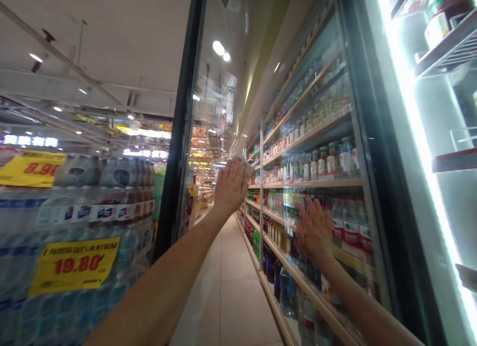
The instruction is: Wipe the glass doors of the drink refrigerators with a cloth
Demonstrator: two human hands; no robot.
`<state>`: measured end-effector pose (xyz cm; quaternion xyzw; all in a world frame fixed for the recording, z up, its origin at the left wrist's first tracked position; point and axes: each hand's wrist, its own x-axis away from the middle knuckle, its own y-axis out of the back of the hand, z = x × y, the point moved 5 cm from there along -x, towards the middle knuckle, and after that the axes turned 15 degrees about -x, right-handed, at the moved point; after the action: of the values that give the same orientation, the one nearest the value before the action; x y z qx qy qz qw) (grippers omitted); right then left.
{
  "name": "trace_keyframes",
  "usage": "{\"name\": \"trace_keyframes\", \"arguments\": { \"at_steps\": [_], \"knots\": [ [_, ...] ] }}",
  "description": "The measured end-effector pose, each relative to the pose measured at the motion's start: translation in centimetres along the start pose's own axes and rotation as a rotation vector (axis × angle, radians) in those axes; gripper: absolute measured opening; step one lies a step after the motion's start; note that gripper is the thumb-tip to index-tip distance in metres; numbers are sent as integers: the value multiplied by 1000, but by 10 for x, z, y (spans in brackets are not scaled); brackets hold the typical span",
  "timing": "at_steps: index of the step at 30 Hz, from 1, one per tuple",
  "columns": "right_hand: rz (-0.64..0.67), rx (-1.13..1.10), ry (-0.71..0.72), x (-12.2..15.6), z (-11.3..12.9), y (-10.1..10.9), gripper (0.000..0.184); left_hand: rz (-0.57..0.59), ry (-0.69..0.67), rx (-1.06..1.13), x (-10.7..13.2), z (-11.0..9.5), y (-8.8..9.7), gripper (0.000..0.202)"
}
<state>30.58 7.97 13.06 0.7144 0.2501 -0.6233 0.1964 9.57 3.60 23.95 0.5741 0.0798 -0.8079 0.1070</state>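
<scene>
My left hand (pixel 231 184) presses a pale, crumpled cloth (pixel 246 170) against the glass door (pixel 227 107). The cloth shows past the fingertips and along the right side of the hand; the part under the palm is hidden. Lower and to the right, my right hand (pixel 316 231) is against or just in front of the same glass, its fingers spread and nothing visible in them. Whether its palm touches the pane, I cannot tell. A dark frame (pixel 182 112) surrounds the door, which stands open.
Shelves of bottles (pixel 328 162) appear in the glass, along with a tiled floor (pixel 231 296). At left are stacked packs of bottled water (pixel 134 207) with a yellow price sign (pixel 74 264). A bright light strip (pixel 413 102) and cooler shelves (pixel 450 43) stand at right.
</scene>
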Motion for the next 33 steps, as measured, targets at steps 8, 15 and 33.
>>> {"name": "trace_keyframes", "arguments": {
  "at_steps": [8,15,33],
  "knots": [
    [-5,-1,15,0,0,0,50,-69,-558,83,24,-60,5,47],
    [-11,-15,3,0,0,0,54,-19,6,-4,8,8,0,50],
    [-11,-7,21,0,1,0,54,-50,-460,36,34,-19,2,47]
  ]
}}
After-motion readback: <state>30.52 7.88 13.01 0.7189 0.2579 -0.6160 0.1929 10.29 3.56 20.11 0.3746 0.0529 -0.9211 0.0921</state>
